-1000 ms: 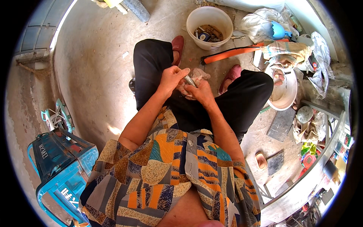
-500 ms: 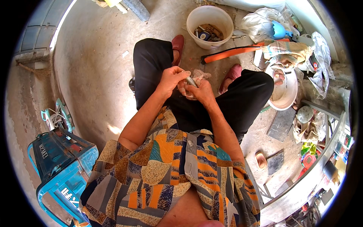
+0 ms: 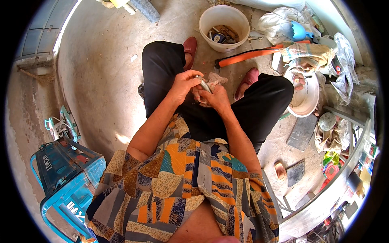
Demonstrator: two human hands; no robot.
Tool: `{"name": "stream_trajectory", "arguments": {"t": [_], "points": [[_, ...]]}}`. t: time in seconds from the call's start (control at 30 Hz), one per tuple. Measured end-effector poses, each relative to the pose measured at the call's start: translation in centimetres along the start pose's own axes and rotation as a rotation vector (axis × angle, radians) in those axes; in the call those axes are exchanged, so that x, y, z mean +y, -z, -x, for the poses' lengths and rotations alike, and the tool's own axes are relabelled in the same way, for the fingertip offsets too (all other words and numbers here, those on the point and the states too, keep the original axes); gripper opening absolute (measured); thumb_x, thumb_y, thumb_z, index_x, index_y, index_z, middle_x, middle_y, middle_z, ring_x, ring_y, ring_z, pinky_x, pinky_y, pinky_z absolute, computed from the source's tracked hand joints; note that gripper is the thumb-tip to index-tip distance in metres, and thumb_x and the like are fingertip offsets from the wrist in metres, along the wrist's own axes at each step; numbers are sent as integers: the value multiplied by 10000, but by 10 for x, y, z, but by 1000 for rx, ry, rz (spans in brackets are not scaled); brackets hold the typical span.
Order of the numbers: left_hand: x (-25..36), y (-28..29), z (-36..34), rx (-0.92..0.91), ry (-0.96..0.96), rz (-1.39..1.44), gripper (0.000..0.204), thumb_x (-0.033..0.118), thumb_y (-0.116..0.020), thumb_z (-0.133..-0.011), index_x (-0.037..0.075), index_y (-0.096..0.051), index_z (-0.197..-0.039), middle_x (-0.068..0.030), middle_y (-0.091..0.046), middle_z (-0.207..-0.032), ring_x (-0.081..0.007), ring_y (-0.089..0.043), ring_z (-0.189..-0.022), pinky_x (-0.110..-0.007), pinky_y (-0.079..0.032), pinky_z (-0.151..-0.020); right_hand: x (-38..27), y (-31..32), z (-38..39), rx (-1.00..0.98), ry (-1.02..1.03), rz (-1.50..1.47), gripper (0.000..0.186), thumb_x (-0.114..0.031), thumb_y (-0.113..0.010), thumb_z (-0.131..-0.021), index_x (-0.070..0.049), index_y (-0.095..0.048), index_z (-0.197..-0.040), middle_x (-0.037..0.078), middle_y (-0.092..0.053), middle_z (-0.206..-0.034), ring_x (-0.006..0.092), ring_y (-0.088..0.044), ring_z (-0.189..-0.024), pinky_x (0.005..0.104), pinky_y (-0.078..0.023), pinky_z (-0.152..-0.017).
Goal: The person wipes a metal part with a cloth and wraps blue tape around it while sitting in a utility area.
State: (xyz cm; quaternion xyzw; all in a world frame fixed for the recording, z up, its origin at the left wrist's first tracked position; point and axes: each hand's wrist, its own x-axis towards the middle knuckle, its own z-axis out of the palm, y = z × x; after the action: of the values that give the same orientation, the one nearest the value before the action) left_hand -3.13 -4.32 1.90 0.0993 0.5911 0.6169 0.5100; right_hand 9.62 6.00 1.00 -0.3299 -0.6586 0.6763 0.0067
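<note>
Between my knees, both hands meet over a short silver-grey metal piece (image 3: 205, 85), roughly cylindrical; its exact kind I cannot make out. My left hand (image 3: 182, 87) is closed, its thumb and fingers pinching the upper left end. My right hand (image 3: 218, 99) grips the lower part, thumb lying along it. Bunched in the right hand is a pale pinkish rag (image 3: 217, 79), which wraps under the metal piece and sticks out past the fingers. The right fingers are partly hidden by the cloth.
Beyond my feet stands a white bucket (image 3: 227, 18) holding a tape measure and metal bits. An orange long-handled tool (image 3: 251, 56) lies right of it. Further right are a white basin (image 3: 311, 99), sacks and dark flat slabs (image 3: 302, 133). A blue metal-framed object (image 3: 67, 170) stands left.
The metal piece has turned slightly between my fingers, and more of its upper end shows. Both hands stay in nearly the same place, with the rag still in the right.
</note>
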Motion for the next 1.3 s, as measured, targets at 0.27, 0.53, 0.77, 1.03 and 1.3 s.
{"name": "stream_trajectory", "arguments": {"t": [0.27,0.53,0.77,1.03,1.3], "points": [[-2,-3,-2,148,80,-44,170,158,-628,-856,7,-594,-926,-52,-615,-729,-114,-567,-591,-248,-478,-460,11,-4,-5,-5,34,51,242,-233,-640,-732,-4,-665,-805,128,-630,-640,225,-623,-587,343,-475,-588],[1,-8,-3,33,54,-1,155,151,-588,-870,7,-578,-925,-68,-618,-738,-151,-607,-604,-272,-510,-444,31,-4,-14,36,11,69,297,-268,-666,-717,4,-667,-836,182,-641,-698,292,-644,-673,386,-479,-634],[-8,-1,-6,137,67,-50,178,161,-629,-846,-4,-582,-895,-79,-617,-728,-155,-593,-539,-281,-508,-412,12,-2,-7,0,-6,75,317,-291,-674,-720,-7,-667,-860,187,-646,-733,305,-645,-704,388,-480,-648],[-3,-5,-5,29,1,60,167,136,-621,-844,0,-586,-934,-64,-622,-762,-153,-610,-625,-296,-524,-461,20,-1,-11,42,7,39,276,-248,-670,-725,7,-664,-828,164,-643,-688,261,-644,-651,362,-482,-612],[-9,0,-6,51,39,72,140,129,-618,-844,13,-574,-909,-67,-612,-742,-151,-594,-568,-270,-500,-411,24,-5,-12,-26,31,-100,258,-224,-662,-729,18,-656,-819,127,-634,-653,185,-611,-594,327,-469,-574]]}}
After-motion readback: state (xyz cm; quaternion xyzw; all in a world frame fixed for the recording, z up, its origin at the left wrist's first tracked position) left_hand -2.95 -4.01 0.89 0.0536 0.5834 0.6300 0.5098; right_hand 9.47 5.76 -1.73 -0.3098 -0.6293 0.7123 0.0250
